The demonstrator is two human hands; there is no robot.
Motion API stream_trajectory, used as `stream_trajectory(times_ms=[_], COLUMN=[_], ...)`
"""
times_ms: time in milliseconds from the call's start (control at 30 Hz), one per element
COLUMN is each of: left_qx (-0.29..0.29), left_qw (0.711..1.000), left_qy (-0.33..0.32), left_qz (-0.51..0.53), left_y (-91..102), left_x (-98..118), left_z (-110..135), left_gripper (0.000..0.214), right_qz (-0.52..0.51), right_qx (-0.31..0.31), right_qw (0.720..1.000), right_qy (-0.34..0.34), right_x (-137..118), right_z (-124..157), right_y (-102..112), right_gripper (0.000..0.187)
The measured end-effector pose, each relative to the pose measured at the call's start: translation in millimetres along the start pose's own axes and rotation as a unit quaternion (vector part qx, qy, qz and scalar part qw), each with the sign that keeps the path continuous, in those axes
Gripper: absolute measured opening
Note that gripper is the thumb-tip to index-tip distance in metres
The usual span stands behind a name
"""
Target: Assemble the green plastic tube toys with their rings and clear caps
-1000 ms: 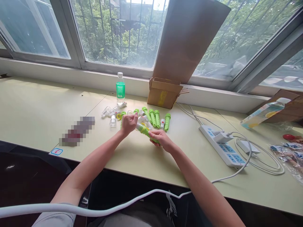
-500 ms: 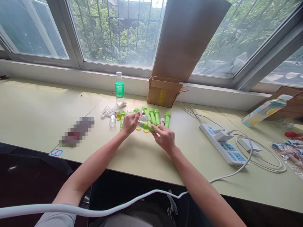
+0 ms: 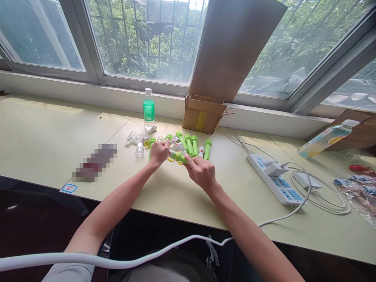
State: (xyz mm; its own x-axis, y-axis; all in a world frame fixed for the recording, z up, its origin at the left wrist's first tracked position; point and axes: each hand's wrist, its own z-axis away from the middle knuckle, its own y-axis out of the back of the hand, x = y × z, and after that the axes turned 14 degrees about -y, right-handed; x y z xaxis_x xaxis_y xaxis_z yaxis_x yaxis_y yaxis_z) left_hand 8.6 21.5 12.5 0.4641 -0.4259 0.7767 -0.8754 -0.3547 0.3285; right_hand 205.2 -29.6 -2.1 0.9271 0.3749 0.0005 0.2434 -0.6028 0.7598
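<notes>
Between my two hands is a green plastic tube [image 3: 179, 157] with a clear end, lying roughly crosswise. My left hand [image 3: 160, 152] is closed around the clear end. My right hand [image 3: 202, 170] pinches the green end with thumb and fingers. Just behind, several more green tubes [image 3: 188, 144] lie side by side, with clear plastic pieces [image 3: 178, 148] among them. Yellow rings [image 3: 147, 143] sit close to my left hand; others are partly hidden under the held tube. Further left, clear plastic caps [image 3: 140, 150] rest on the table.
A bottle with a green label [image 3: 149, 111] and a cardboard box [image 3: 204, 113] stand by the window. On the right are a power strip [image 3: 276, 180] with cables, a tilted bottle [image 3: 326, 140] and plastic bags [image 3: 357, 186]. A white cable [image 3: 141, 261] crosses in front of me.
Both hands and the held tube have shifted slightly left. The right fingers have curled more around the green end. The other parts on the table stay put.
</notes>
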Motion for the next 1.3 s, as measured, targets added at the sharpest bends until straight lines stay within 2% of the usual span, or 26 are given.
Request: stream_trajectory(times_ms=[167,267,300,367,433,533,600,667,700,733,767,867,933,967,1033,1100,1200,1300], left_qx=[0.006,0.01,0.012,0.015,0.017,0.011,0.002,-0.005,-0.008,-0.012,-0.014,-0.018,-0.03,-0.04,-0.056,-0.057,-0.047,-0.037], left_qw=[0.998,0.996,0.995,0.992,0.99,0.986,0.983,0.981,0.98,0.98,0.98,0.985,0.99,0.992,0.994,0.996,0.997,0.995], left_qy=[-0.022,-0.051,-0.066,-0.095,-0.119,-0.154,-0.175,-0.189,-0.193,-0.193,-0.19,-0.161,-0.132,-0.117,-0.089,-0.068,-0.053,-0.055], left_qz=[-0.053,-0.074,-0.078,-0.082,-0.078,-0.064,-0.052,-0.047,-0.048,-0.051,-0.054,-0.06,-0.049,-0.038,-0.017,-0.012,-0.042,-0.079], left_y=[-0.1,0.0,0.2,0.9,1.8,3.1,3.7,4.2,4.3,4.5,4.6,4.7,3.9,3.2,1.4,-0.2,-0.5,1.7], left_x=[2.7,3.8,4.1,4.8,6.3,9.5,11.1,11.5,11.2,10.7,10.1,8.8,9.0,9.3,10.0,10.1,8.7,7.0], left_z=[0.3,1.0,1.4,2.6,4.3,7.5,9.1,9.3,8.9,8.2,7.3,5.0,4.9,5.4,6.7,7.6,6.3,3.1], left_gripper=[0.057,0.058,0.058,0.059,0.059,0.059,0.058,0.057,0.057,0.056,0.055,0.053,0.053,0.054,0.057,0.06,0.061,0.061], right_qz=[-0.079,-0.182,-0.232,-0.337,-0.426,-0.505,-0.527,-0.527,-0.517,-0.498,-0.471,-0.338,-0.202,-0.139,-0.055,-0.012,0.013,0.015], right_qx=[-0.048,-0.109,-0.139,-0.216,-0.297,-0.401,-0.439,-0.458,-0.456,-0.446,-0.412,-0.225,-0.115,-0.076,-0.019,0.01,0.002,-0.025], right_qw=[0.993,0.968,0.951,0.898,0.828,0.727,0.687,0.677,0.687,0.709,0.749,0.896,0.961,0.979,0.995,0.999,1.0,0.999], right_qy=[-0.079,-0.132,-0.15,-0.181,-0.21,-0.238,-0.241,-0.234,-0.23,-0.222,-0.216,-0.18,-0.149,-0.126,-0.076,-0.034,0.008,0.011], right_x=[-8.2,-10.7,-10.8,-9.8,-7.0,-0.7,2.9,4.3,4.0,3.1,1.9,-0.8,0.7,2.6,7.3,10.9,9.8,2.2], right_z=[0.3,-2.5,-4.0,-7.3,-10.4,-13.9,-15.2,-15.1,-14.3,-13.1,-11.4,-5.4,-2.3,-1.5,-1.1,-1.8,-2.3,-1.1], right_y=[-1.8,2.8,5.2,10.0,14.0,17.8,19.2,19.2,18.5,17.1,15.2,6.9,1.5,-0.4,-2.0,-1.3,0.4,-0.6], right_gripper=[0.036,0.035,0.035,0.038,0.041,0.043,0.043,0.044,0.044,0.045,0.045,0.038,0.035,0.033,0.031,0.03,0.034,0.04])
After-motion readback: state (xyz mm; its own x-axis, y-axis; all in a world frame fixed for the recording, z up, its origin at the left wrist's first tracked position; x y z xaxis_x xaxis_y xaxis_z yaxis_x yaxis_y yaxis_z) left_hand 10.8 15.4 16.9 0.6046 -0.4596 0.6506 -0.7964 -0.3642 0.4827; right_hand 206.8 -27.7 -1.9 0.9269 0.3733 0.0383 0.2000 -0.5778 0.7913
